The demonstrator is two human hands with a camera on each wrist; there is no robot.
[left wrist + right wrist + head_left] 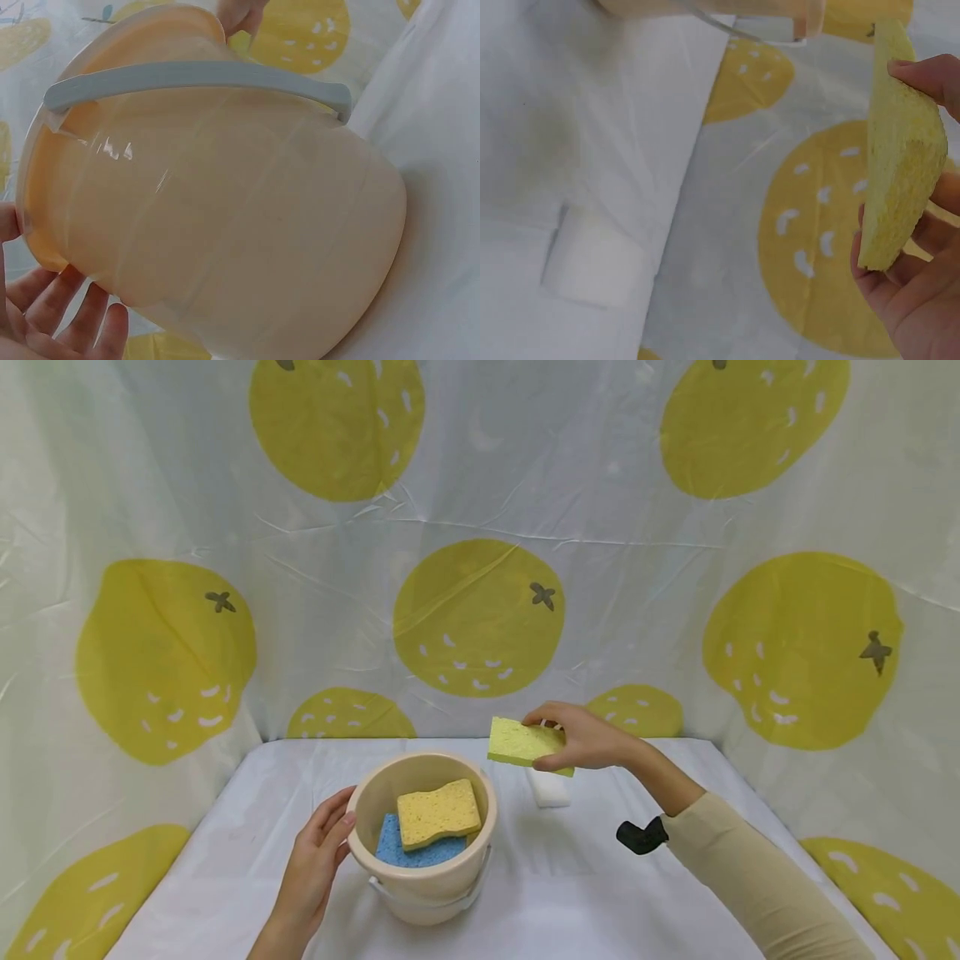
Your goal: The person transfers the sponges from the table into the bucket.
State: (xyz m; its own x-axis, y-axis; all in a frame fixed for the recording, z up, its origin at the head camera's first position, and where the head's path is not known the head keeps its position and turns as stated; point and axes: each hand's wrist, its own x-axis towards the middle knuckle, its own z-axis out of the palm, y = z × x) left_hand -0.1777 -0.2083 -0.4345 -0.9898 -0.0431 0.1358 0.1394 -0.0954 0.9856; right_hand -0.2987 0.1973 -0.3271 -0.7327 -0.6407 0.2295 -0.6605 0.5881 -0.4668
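Observation:
A cream bucket (420, 893) with a pale grey handle (202, 75) stands upright on the table. Inside it, a yellow sponge (438, 812) lies partly over a blue sponge (420, 853). My left hand (315, 852) holds the bucket's rim at its left side, thumb at the rim and fingers against the outer wall. To the right of the bucket, above the table, my right hand (588, 737) pinches a light yellow-green sponge (517, 742) between thumb and fingers. The right wrist view shows this sponge (900, 157) edge-on.
On the white table (600, 902), a white block (551, 789) lies behind and below the right hand. A white curtain (615, 577) printed with big yellow fruit closes off the back and sides. A black strap (642, 837) shows at the right sleeve (750, 877).

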